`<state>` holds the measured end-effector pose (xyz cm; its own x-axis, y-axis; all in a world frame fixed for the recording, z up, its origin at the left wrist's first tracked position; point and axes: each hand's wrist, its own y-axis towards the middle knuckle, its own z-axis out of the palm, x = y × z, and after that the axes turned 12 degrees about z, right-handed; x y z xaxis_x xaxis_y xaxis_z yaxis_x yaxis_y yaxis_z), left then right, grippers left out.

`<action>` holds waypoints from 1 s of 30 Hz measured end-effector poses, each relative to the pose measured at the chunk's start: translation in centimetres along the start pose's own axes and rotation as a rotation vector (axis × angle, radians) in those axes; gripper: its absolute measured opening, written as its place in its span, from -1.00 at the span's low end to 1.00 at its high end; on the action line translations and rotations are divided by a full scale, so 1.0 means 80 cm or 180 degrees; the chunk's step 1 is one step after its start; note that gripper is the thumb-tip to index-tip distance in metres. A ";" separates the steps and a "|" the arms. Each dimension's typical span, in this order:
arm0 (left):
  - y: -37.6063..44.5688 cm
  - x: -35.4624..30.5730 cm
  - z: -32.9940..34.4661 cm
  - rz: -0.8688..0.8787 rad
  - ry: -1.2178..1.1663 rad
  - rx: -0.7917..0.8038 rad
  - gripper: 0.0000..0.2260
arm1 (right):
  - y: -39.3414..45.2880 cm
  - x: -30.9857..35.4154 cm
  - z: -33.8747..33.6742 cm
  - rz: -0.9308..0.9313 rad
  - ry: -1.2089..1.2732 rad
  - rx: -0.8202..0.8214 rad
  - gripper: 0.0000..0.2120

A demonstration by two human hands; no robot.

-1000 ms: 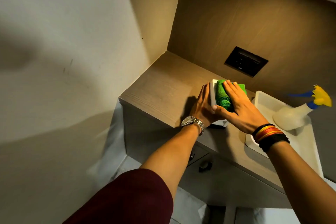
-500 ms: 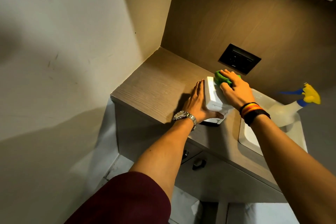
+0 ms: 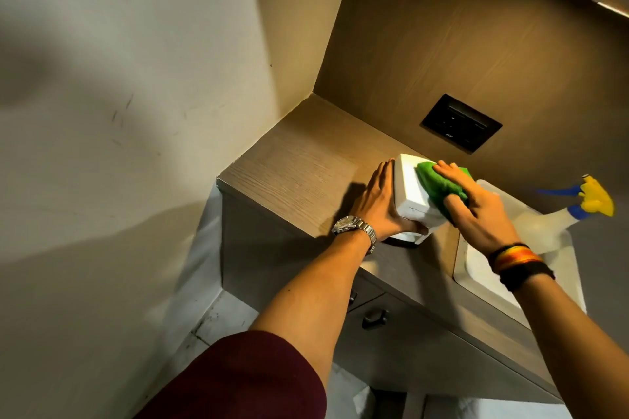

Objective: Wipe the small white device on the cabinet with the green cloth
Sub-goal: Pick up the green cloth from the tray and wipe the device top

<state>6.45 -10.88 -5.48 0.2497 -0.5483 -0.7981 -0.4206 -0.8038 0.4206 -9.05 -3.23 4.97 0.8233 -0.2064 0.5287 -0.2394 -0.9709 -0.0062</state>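
Note:
A small white box-shaped device [image 3: 410, 190] stands on the wooden cabinet top [image 3: 299, 167], near its front edge. My left hand [image 3: 381, 204] grips the device's left side, thumb wrapped under its near corner. My right hand [image 3: 473, 211] presses a folded green cloth [image 3: 434, 182] flat on the device's top and right part. The cloth covers the right half of the device's top. The device's right side is hidden by the cloth and hand.
A white tray [image 3: 483, 269] sits right of the device, holding a spray bottle [image 3: 551, 221] with a yellow and blue trigger head. A black socket panel [image 3: 461, 122] is set in the back wall. A plain wall closes the left. Drawer knobs [image 3: 374, 316] show below.
My right hand has drawn the green cloth back from the device's far edge toward me across its top. My left hand keeps its hold on the device.

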 end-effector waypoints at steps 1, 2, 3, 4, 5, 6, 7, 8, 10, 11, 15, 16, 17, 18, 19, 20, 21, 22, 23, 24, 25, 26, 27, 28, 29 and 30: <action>0.000 -0.001 0.000 -0.0013 0.0001 0.0008 0.28 | 0.014 0.005 0.002 0.0114 0.0037 -0.0039 -0.47; 0.001 -0.002 0.000 -0.0033 0.0011 0.0026 0.28 | 0.027 0.013 0.006 0.0228 0.0077 -0.0070 -0.49; 0.002 -0.003 0.001 -0.0046 0.0027 0.0039 0.26 | 0.040 0.021 0.010 0.0331 0.0108 -0.0087 -0.51; 0.003 -0.003 0.002 -0.0034 0.0043 0.0031 0.24 | 0.051 0.029 0.014 0.0405 0.0122 -0.0082 -0.52; 0.003 -0.004 0.002 -0.0018 0.0067 0.0014 0.22 | 0.058 0.037 0.018 0.0423 0.0126 -0.0051 -0.53; 0.004 -0.004 0.002 -0.0015 0.0091 0.0003 0.22 | 0.060 0.043 0.022 0.0376 0.0113 0.0002 -0.53; 0.004 -0.003 0.001 -0.0024 0.0096 0.0015 0.23 | 0.057 0.047 0.025 0.0281 0.0089 0.0059 -0.53; 0.003 -0.002 0.000 -0.0026 0.0083 0.0045 0.24 | 0.048 0.047 0.026 0.0160 0.0076 0.0114 -0.53; -0.001 -0.001 -0.002 0.0039 0.0063 0.0091 0.26 | 0.021 0.041 0.026 -0.0049 0.0161 0.0241 -0.52; -0.001 0.000 -0.002 0.0089 0.0051 0.0071 0.25 | 0.005 0.035 0.023 -0.0104 0.0249 0.0303 -0.52; -0.005 -0.001 -0.003 -0.0076 0.0026 0.0008 0.27 | -0.022 0.010 0.004 -0.0061 0.0321 0.0275 -0.49; -0.005 -0.001 -0.002 -0.0096 0.0020 0.0014 0.27 | -0.016 0.007 0.001 -0.0005 0.0257 0.0181 -0.49; -0.004 0.000 -0.001 -0.0094 0.0009 0.0015 0.28 | -0.005 0.008 0.001 0.0085 0.0212 0.0082 -0.49; -0.004 0.000 -0.001 -0.0098 -0.0012 0.0016 0.27 | 0.008 0.011 0.003 0.0197 0.0196 -0.0004 -0.51; -0.002 -0.002 -0.001 -0.0115 -0.0025 0.0021 0.27 | 0.023 0.019 0.006 0.0322 0.0203 -0.0066 -0.53; -0.001 -0.004 -0.002 -0.0126 -0.0012 0.0032 0.26 | 0.036 0.030 0.009 0.0428 0.0209 -0.0096 -0.54; 0.000 -0.005 -0.001 -0.0123 0.0024 0.0035 0.26 | 0.046 0.041 0.014 0.0470 0.0189 -0.0097 -0.55; 0.000 -0.005 -0.001 -0.0094 0.0063 0.0029 0.25 | 0.052 0.050 0.020 0.0444 0.0159 -0.0079 -0.55; -0.001 -0.005 -0.001 -0.0053 0.0072 0.0027 0.25 | 0.053 0.058 0.026 0.0381 0.0141 -0.0052 -0.55; -0.002 -0.005 -0.002 -0.0009 0.0032 0.0036 0.25 | 0.049 0.064 0.031 0.0303 0.0150 -0.0024 -0.54; -0.003 -0.005 -0.003 0.0049 -0.0021 0.0040 0.24 | 0.041 0.067 0.035 0.0211 0.0186 -0.0002 -0.54; -0.004 -0.004 -0.003 0.0116 -0.0045 0.0006 0.21 | 0.028 0.068 0.037 0.0101 0.0245 0.0020 -0.53; -0.005 -0.003 -0.003 0.0177 -0.0022 -0.0054 0.17 | 0.013 0.066 0.038 -0.0007 0.0323 0.0050 -0.53; -0.006 -0.003 -0.003 0.0208 0.0018 -0.0092 0.14 | -0.002 0.062 0.037 -0.0083 0.0429 0.0100 -0.52; -0.006 -0.004 -0.003 0.0199 0.0029 -0.0079 0.13 | -0.015 0.057 0.035 -0.0103 0.0582 0.0163 -0.53; -0.006 -0.006 -0.004 0.0145 0.0002 -0.0025 0.16 | -0.027 0.051 0.031 -0.0073 0.0789 0.0236 -0.56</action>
<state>6.82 -10.32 -5.19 0.2311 -0.5845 -0.7778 -0.4246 -0.7798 0.4599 -3.86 -2.27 5.03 0.6746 -0.1569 0.7214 -0.1761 -0.9831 -0.0491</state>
